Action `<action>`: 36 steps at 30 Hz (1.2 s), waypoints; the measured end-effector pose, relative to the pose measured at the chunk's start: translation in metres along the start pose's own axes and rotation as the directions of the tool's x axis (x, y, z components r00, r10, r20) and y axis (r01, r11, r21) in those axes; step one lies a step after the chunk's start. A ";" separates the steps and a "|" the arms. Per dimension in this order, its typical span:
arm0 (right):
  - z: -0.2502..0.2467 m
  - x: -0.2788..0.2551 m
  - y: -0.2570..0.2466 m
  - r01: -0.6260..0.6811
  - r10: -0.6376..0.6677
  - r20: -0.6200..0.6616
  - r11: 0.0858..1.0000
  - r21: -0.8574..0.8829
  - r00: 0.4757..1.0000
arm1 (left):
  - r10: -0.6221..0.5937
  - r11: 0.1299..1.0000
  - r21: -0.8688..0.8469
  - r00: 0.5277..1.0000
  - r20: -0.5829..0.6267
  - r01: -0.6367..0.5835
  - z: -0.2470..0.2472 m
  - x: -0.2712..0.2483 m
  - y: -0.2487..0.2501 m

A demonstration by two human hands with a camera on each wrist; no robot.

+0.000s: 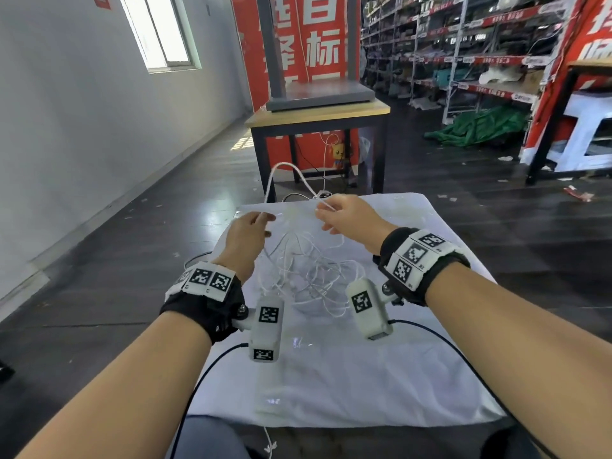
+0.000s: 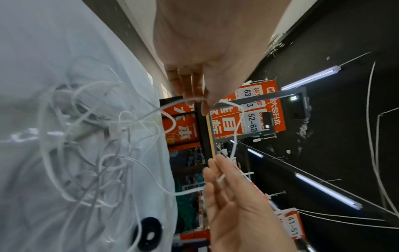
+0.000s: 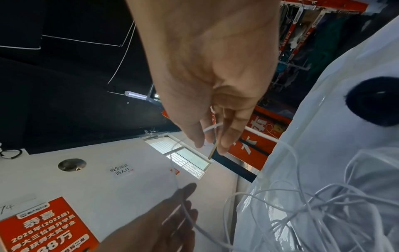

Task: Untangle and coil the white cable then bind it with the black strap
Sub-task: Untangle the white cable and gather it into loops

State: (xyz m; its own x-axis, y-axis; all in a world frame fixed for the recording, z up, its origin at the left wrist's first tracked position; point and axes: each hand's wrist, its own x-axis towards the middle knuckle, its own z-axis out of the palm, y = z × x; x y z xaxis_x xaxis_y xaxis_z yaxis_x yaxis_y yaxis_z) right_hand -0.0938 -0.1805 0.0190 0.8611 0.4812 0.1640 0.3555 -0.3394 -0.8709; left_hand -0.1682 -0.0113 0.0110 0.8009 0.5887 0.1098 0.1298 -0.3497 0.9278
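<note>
A tangled white cable (image 1: pixel 308 273) lies heaped on the white cloth (image 1: pixel 347 385) covering the table. One strand arches up in a loop (image 1: pixel 284 167) between my hands. My left hand (image 1: pixel 266 220) pinches that strand (image 2: pixel 202 100) between thumb and fingers. My right hand (image 1: pixel 323 210) pinches the strand's other side (image 3: pixel 212 127), with a short cable end (image 2: pixel 221 179) sticking out by its fingers. The black strap (image 2: pixel 149 231), rolled into a ring, sits on the cloth beside the tangle (image 3: pixel 371 102). In the head view my right wrist hides it.
Just beyond the cloth stands a wooden table (image 1: pixel 318 111) bearing a grey stand. Stocked shelves (image 1: pixel 463 44) fill the back right, with a green sheet (image 1: pixel 480 124) on the dark floor. Black camera leads (image 1: pixel 212 359) trail from my wrists.
</note>
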 end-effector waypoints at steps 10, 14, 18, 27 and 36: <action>-0.014 -0.009 0.026 0.004 -0.011 -0.196 0.999 -0.034 0.981 | 0.032 0.975 -0.217 0.944 0.328 0.042 0.009 -0.010 0.022; -0.012 -0.026 0.027 -0.026 0.014 0.104 0.992 0.123 0.994 | -0.048 0.899 -0.365 0.884 0.464 0.241 0.036 -0.023 0.019; -0.015 -0.037 0.048 -0.092 0.059 0.228 0.986 0.138 0.972 | -0.078 0.744 -0.593 0.921 0.381 0.308 0.059 -0.021 0.011; -0.030 -0.048 0.068 -0.184 0.098 0.267 0.929 0.321 0.959 | 0.342 0.904 0.207 0.924 0.172 -0.374 0.071 -0.006 -0.008; -0.047 -0.047 0.054 -0.307 -0.010 0.385 0.583 0.752 0.923 | 0.394 0.825 0.215 0.805 0.444 -0.523 0.076 -0.007 -0.007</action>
State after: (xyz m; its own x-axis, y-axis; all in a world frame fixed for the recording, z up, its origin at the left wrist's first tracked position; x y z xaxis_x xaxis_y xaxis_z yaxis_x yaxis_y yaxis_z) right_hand -0.0980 -0.2593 -0.0138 0.6514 0.7585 -0.0179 -0.3307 0.2626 -0.9064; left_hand -0.1305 -0.0685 -0.0231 0.9552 0.0124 0.2956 -0.1856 -0.7532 0.6311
